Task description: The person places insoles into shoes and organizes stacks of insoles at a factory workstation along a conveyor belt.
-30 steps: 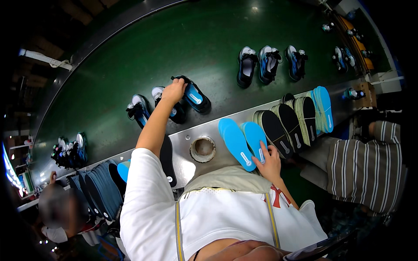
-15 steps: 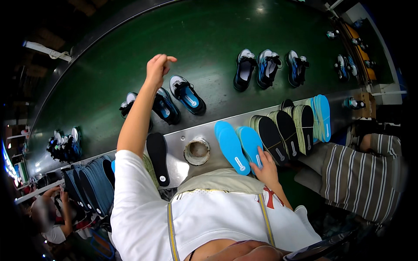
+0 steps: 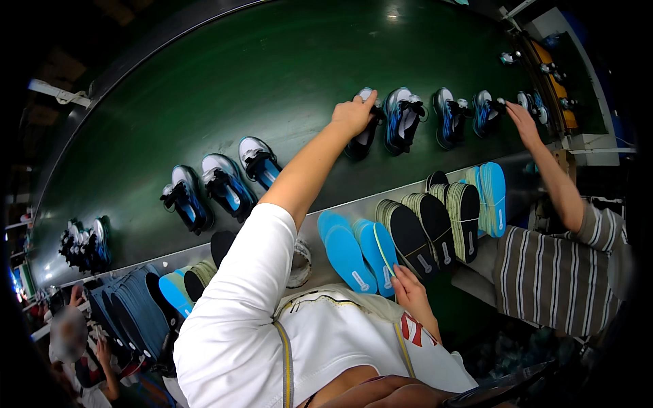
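Stretched out over the green work surface, my left hand (image 3: 354, 116) closes on the toe of a dark shoe (image 3: 360, 144) with a silver-grey front and blue accents. The hand covers part of that shoe. Low on the right, my right hand (image 3: 413, 296) pinches the edge of a light blue insole (image 3: 382, 248), which stands slightly off its stack, its pale green side showing. Another stack of blue insoles (image 3: 343, 251) lies just left of it. Black insoles (image 3: 407, 234) stand in bundles to its right.
Similar shoes (image 3: 403, 119) line up to the right, where a co-worker's hand (image 3: 522, 126) reaches to the last one. Three more shoes (image 3: 228, 187) sit at left. A round metal-rimmed opening (image 3: 300, 264) is partly behind my sleeve. Dark insole stacks (image 3: 139, 306) stand lower left.
My left hand has swung right, from above the left shoes to a shoe in the right row. My right hand has lifted an insole's edge. A co-worker's arm has come in at right.
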### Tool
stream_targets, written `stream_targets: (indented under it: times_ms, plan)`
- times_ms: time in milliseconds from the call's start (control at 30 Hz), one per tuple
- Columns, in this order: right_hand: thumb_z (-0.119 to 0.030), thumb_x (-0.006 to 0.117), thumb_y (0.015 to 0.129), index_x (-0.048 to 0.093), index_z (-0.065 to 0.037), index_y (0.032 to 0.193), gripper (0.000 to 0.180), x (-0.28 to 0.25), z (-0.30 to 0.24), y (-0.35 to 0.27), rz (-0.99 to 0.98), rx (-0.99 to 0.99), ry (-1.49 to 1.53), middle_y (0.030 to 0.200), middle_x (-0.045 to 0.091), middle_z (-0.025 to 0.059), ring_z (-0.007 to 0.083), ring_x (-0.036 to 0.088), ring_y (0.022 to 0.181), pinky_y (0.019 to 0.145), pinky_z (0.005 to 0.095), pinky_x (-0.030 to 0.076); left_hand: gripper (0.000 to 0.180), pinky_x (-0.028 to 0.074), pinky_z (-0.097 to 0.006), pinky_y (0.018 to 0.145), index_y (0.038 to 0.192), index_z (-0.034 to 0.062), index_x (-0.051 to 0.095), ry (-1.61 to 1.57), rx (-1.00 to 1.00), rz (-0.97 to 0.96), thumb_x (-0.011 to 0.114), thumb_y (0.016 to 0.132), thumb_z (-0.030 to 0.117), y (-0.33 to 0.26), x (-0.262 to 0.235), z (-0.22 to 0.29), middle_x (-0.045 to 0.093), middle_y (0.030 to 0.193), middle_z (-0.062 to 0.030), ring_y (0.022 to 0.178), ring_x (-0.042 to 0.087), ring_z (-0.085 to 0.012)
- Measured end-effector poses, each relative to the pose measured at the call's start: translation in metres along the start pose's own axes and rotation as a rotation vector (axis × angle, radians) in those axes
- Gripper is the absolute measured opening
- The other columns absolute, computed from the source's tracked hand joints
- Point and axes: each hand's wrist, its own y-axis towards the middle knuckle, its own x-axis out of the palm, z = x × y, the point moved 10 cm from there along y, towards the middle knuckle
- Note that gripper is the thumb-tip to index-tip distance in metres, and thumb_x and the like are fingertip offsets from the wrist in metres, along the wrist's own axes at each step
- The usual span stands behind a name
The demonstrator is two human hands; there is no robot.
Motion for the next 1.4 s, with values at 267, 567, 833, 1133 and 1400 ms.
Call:
stream_targets:
  times_ms: [267, 567, 833, 1133, 1400]
  plan:
    - [-0.007, 0.052, 0.076, 0.056, 0.004, 0.081, 0.013, -0.037, -0.025, 0.046, 0.114, -0.160, 0.212, 0.085, 0.056, 0.0123, 0.0165, 0.053, 0.081, 0.071, 0.0248, 0.041, 0.036, 0.043, -0.041, 0.064, 0.102, 0.0078, 0.037, -0.141, 0.058, 0.158, 0.047, 0.078, 0.032, -0.033, -0.026, -0.040, 0.050, 0.094, -0.0155, 0.079, 0.051, -0.0344]
    - [-0.011, 0.058, 0.072, 0.058, 0.005, 0.079, 0.018, 0.018, -0.075, 0.166, -0.314, 0.148, 0.528, 0.072, 0.058, 0.0072, 0.0107, 0.053, 0.062, 0.055, 0.0225, 0.042, 0.043, 0.042, -0.043, 0.063, 0.084, -0.0023, 0.045, -0.364, -0.220, 0.268, 0.048, 0.076, 0.040, -0.118, -0.036, -0.092, 0.054, 0.079, -0.0224, 0.074, 0.052, -0.0378]
    - [-0.009, 0.060, 0.066, 0.058, 0.006, 0.078, 0.019, 0.080, -0.073, 0.230, -0.332, 0.168, 0.243, 0.069, 0.057, 0.0108, 0.0176, 0.054, 0.059, 0.052, 0.0279, 0.042, 0.043, 0.042, -0.041, 0.065, 0.091, -0.0022, 0.046, -0.492, -0.285, 0.296, 0.049, 0.076, 0.038, -0.128, -0.024, -0.104, 0.055, 0.080, -0.0217, 0.075, 0.053, -0.0358]
    - [-0.009, 0.046, 0.071, 0.054, 0.003, 0.070, 0.015, 0.137, -0.135, 0.230, -0.051, -0.781, -0.672, 0.085, 0.046, 0.0221, 0.0351, 0.050, 0.073, 0.065, 0.0414, 0.042, 0.039, 0.043, -0.039, 0.060, 0.078, -0.0004, 0.052, -0.612, -0.177, 0.383, 0.055, 0.071, 0.038, -0.123, -0.022, -0.122, 0.055, 0.072, -0.0210, 0.068, 0.054, -0.0355]
    - [-0.017, 0.055, 0.067, 0.052, 0.002, 0.076, 0.021, 0.121, -0.169, 0.198, 0.107, -0.865, -0.819, 0.085, 0.045, 0.0224, 0.0366, 0.047, 0.079, 0.067, 0.0416, 0.041, 0.047, 0.041, -0.041, 0.067, 0.086, -0.0009, 0.051, -0.644, -0.142, 0.315, 0.049, 0.073, 0.044, -0.128, -0.013, -0.124, 0.055, 0.079, -0.0214, 0.075, 0.053, -0.0357]
